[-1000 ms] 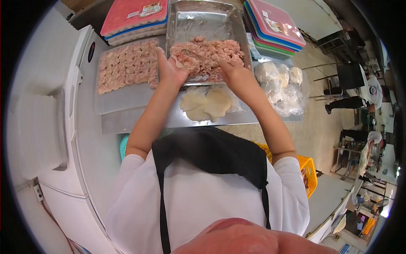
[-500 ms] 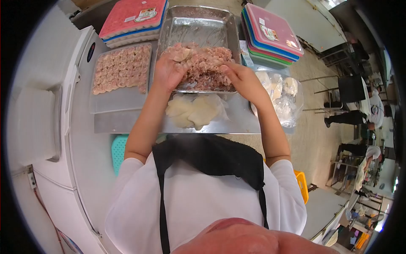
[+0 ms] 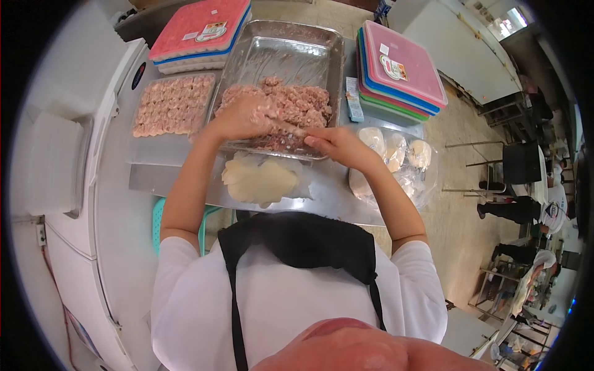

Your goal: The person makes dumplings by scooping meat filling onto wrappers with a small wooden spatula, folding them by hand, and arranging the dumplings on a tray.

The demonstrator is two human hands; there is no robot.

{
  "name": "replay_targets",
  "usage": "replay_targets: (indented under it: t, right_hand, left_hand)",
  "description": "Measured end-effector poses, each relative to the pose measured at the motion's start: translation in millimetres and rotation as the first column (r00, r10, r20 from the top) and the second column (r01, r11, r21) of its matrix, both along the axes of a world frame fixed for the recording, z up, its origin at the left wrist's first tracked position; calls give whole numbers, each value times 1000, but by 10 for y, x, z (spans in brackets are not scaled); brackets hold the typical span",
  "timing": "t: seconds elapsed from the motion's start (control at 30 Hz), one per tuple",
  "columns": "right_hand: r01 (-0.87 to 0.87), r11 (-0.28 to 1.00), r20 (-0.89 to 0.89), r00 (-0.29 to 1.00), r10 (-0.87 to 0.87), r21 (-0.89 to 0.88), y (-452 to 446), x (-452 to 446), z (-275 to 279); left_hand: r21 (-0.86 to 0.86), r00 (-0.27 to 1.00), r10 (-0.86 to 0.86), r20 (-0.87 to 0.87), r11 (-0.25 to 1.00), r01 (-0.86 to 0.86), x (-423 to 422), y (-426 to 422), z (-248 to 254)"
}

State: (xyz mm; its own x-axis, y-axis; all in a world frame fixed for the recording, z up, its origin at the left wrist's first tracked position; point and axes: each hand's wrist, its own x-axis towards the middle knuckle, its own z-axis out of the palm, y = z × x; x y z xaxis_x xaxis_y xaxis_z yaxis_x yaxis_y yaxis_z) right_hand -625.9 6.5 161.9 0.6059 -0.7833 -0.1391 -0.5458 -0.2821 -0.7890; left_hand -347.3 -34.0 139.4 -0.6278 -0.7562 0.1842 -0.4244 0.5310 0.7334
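Note:
A deep metal tray (image 3: 337,68) holds a mound of pink ground meat (image 3: 309,102). Over the meat's left side is my left hand (image 3: 244,117), fingers curled and blurred; what lies in them is hidden. My right hand (image 3: 337,145), at the tray's near right corner, closes on the end of a thin, meat-smeared stick-like utensil (image 3: 297,130) that points toward my left hand. A pile of pale round dough wrappers (image 3: 260,179) lies on thin plastic in front of the tray. To the left, a plastic tray (image 3: 151,148) carries rows of filled dumplings (image 3: 173,102).
Stacked lidded boxes stand at back left (image 3: 198,31) and back right (image 3: 405,62). A clear bag of pale dough rounds (image 3: 396,154) sits on the metal table (image 3: 167,179) at right. A white refrigerator (image 3: 117,185) is on my left. People work in the right background.
My left hand has turned from palm-up, with a pale meat-filled piece in it, to knuckles showing. Both hands have moved nearer me, and the view has shifted.

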Motion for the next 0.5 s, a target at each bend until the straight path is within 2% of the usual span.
replay_targets:
  t: [0.03, 0.13, 0.17, 0.2, 0.27, 0.3, 0.33, 0.4, 0.43, 0.5]
  right_hand:
    - [-4, 1000, -33, 999, 4, -12, -54, -22, -78]
    - [-94, 975, -7, 996, 94, -200, -395, -162, -469]
    - [-52, 906, 16, 998, 65, -421, -441, -193, -497]
    - [-11, 884, -66, 998, -23, -467, -399, -161, -373]
    - [52, 822, -213, 955, -207, -567, -221, -63, -107]
    - [50, 777, -102, 984, -146, -627, -197, -40, -189]
    - [43, 786, -107, 985, -137, -617, -252, -16, -387]
    - [30, 809, -119, 985, -123, -588, -389, 22, -788]
    - [2, 869, -386, 895, -222, -495, -454, -8, -686]
    - [-26, 867, -373, 909, -187, -497, -584, -207, -669]
  left_hand:
    - [8, 997, -9, 78, 1000, 9, -18, -8, -37]
    - [104, 985, 150, 81, 982, -158, -124, 65, -90]
    - [174, 964, 248, 92, 950, -261, -163, 87, -69]
    - [241, 933, 342, 110, 902, -359, -213, 105, -32]
    - [306, 896, 436, 84, 844, -440, -223, 35, -151]
    - [310, 898, 438, 36, 849, -427, -160, -37, -445]
    - [316, 898, 440, -12, 854, -414, -125, -89, -603]
    - [398, 895, 440, 68, 811, -429, -113, -101, -497]
    - [443, 895, 432, 110, 785, -433, -119, -65, -451]
    - [379, 846, 527, 82, 768, -516, -101, 41, -382]
